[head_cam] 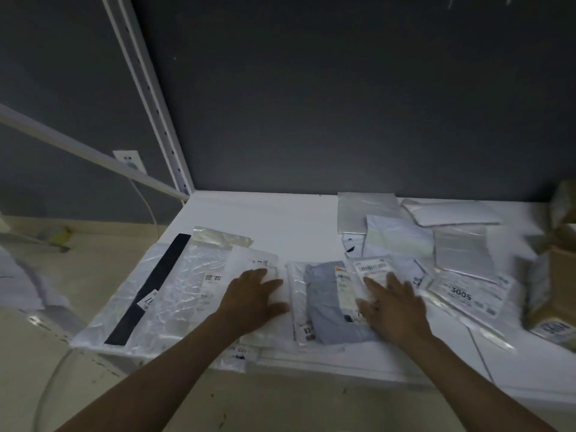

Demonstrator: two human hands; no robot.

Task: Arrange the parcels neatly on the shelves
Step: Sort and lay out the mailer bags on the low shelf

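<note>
Across the lower middle of the frame, both hands lie flat on parcels on the white shelf (280, 219). Left hand (254, 296), fingers spread and flat, presses a white bag (249, 269) that overlaps the big clear bag (174, 285) at lower left. Right hand (391, 302), fingers spread, pinching nothing, lies on a label bag (372, 271) touching the blue-shirt parcel (330, 307) between the hands.

Risks, as a guess: slick plastic on plastic, so a push could skid bags over the front edge, where some already overhang. The loose pile (414, 235) at right centre leans in overlapping layers; nudging the "3005" parcel (464, 294) could slide it. Brown box (558, 275) at far right sits close and blurred.
</note>
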